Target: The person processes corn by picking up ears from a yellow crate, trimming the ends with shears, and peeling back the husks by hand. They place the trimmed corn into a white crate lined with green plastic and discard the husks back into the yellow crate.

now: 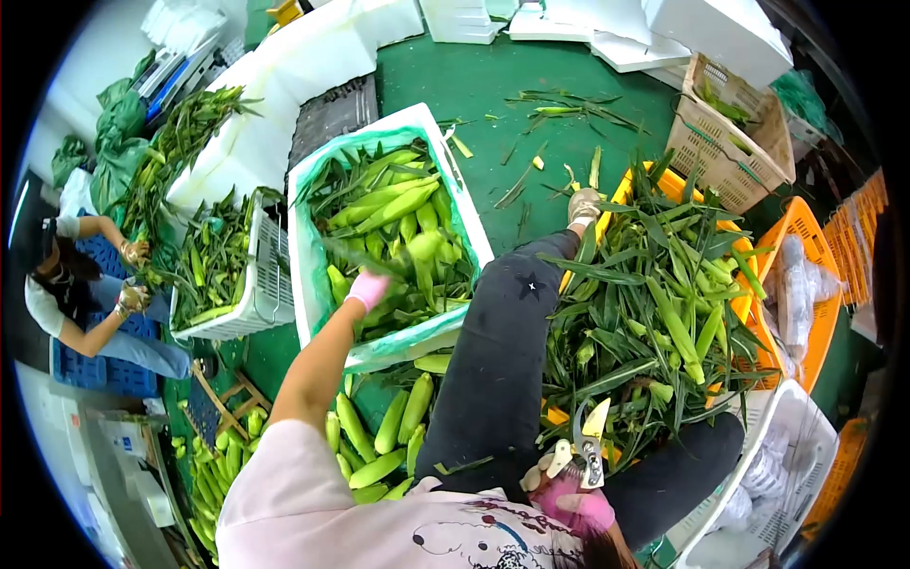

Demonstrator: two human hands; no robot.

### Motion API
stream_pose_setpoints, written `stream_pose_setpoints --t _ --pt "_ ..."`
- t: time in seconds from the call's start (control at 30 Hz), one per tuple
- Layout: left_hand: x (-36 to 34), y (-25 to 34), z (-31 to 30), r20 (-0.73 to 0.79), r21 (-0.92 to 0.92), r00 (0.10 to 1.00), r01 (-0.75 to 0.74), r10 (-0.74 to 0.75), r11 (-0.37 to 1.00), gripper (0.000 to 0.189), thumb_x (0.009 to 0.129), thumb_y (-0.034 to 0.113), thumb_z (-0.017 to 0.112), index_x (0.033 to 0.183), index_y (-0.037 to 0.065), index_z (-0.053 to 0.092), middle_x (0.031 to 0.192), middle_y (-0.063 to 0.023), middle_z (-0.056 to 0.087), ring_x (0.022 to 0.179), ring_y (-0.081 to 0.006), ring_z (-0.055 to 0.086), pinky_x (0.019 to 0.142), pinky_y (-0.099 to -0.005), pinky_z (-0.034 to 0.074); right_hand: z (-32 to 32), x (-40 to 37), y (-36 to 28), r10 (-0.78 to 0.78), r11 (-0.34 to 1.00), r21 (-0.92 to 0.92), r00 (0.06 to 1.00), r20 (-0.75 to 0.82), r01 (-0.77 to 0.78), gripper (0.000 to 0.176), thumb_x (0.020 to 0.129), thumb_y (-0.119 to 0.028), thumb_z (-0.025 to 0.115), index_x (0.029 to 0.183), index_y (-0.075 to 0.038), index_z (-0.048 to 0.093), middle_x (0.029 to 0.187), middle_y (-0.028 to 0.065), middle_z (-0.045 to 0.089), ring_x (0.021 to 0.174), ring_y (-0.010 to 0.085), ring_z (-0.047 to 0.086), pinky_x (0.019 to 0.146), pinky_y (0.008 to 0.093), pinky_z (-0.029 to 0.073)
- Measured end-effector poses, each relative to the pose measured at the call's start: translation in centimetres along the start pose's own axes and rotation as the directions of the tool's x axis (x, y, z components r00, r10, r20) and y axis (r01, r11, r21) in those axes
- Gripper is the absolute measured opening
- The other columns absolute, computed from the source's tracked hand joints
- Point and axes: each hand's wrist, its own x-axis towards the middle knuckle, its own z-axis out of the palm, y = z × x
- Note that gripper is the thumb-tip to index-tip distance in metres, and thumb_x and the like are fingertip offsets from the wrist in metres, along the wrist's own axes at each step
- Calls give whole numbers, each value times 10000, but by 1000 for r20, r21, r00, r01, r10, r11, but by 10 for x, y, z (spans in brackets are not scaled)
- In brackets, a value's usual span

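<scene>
My left hand, in a pink glove, is over the liner-covered foam box, closed on a motion-blurred ear of corn. Green husked ears and leaves fill the box beneath it. Down by my lap, my right hand, also gloved in pink, grips pruning shears. Their blades point up and stand apart. Just beyond the shears is an orange crate heaped with leafy corn. Several trimmed ears lie on the floor left of my leg.
At the left another person in gloves handles corn beside a white crate of leafy ears. White foam boxes line the back. A beige crate and an orange crate stand right. Leaf scraps litter the green floor.
</scene>
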Motion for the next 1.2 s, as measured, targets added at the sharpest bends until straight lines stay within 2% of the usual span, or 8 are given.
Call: stream_pose_setpoints --t 0.03,0.07,0.23,0.4,0.63,0.9,1.1,1.2 --pt "-14 56 -94 295 -726 930 366 -218 582 646 950 632 526 1287 89 617 1018 -156 709 908 -281 681 757 -386 537 24 3 -12 -39 996 -85 992 -123 28 690 743 -85 648 1393 21 443 1209 200 583 1130 299 558 1018 384 420" --pt "-28 127 -214 548 -834 731 447 -405 -323 627 976 647 479 1252 104 629 943 -113 701 812 -234 671 657 -363 531 35 6 -20 -105 983 -161 989 -108 87 674 757 -90 663 1390 3 451 1206 176 592 1139 272 562 1019 356 423" --pt "-78 202 -319 330 -935 940 311 -93 -170 584 962 531 578 1276 40 543 933 -65 628 750 -144 594 586 -275 475 9 25 -33 -554 250 -962 831 -49 110 689 772 -56 695 1408 13 439 1162 150 583 1082 266 584 979 371 464" --pt "-81 305 -365 327 -944 935 329 135 9 704 849 353 773 1391 24 468 1009 -52 620 903 -141 591 810 -291 499 26 23 -78 -715 -152 -987 683 145 50 683 730 -171 736 1339 -1 478 1172 223 568 1099 418 560 984 465 461" --pt "-68 383 -336 361 -922 815 384 452 43 753 884 416 742 1461 53 421 966 -43 597 781 -133 569 661 -274 488 8 -25 -99 -731 -377 -913 656 187 -159 755 668 -269 775 1329 -27 502 1187 222 570 1123 414 552 984 451 466" --pt "-61 408 -328 377 -924 779 353 501 146 748 903 357 735 1489 24 412 1135 -25 606 918 -113 560 820 -281 488 -15 -57 -89 -673 -202 -956 739 -24 -215 622 723 -252 723 1259 -1 534 1032 214 654 1000 390 645 891 430 531" --pt "-37 396 -337 513 -713 326 677 794 183 866 813 694 697 1329 24 512 761 -29 548 542 -89 463 455 -229 368 -19 -78 -82 -495 -28 -981 856 -152 -190 430 811 -228 684 1148 16 572 795 173 680 735 353 691 712 418 574" --pt "-38 392 -314 369 -618 127 773 921 141 889 824 748 635 1302 9 510 624 -23 502 417 -84 396 360 -229 286 -26 -89 -65 -207 790 -592 978 -13 159 321 887 -217 654 1115 -6 571 794 113 662 704 251 683 658 348 576"
